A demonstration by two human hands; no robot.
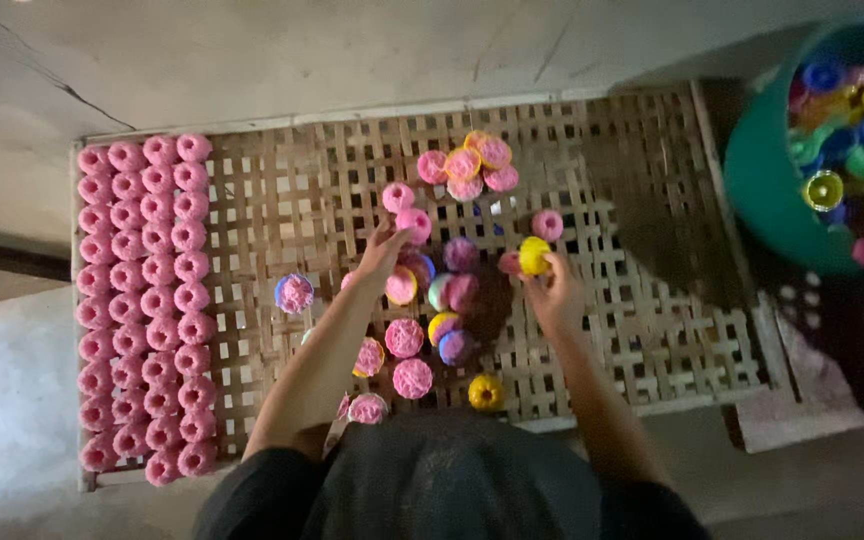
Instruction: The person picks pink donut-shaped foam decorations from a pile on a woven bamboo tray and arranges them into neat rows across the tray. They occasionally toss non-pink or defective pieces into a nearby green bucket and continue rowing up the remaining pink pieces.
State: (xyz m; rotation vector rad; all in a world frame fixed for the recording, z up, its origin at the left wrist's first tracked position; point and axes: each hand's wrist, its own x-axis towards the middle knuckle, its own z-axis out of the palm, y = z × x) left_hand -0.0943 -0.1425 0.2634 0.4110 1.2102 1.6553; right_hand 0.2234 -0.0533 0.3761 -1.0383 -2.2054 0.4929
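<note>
Woven bamboo tray (282, 190) lies bare between the pink rows (147, 300) at its left edge and the central heap of moulds. Left hand (384, 248) pinches a pink mould (413, 222); right hand (555, 293) grips a yellow mould (535, 256) near the green bucket (767, 180).

Overhead view in dim, soft indoor light, brightest on the pale floor (252, 50) at the top and left. The right side falls into deep shadow around the green tub (767, 180), and a dark patch crosses the woven tray (652, 230) beside it. The whole picture is slightly soft and grainy. Both hands and the head at the bottom edge look blurred.
</note>
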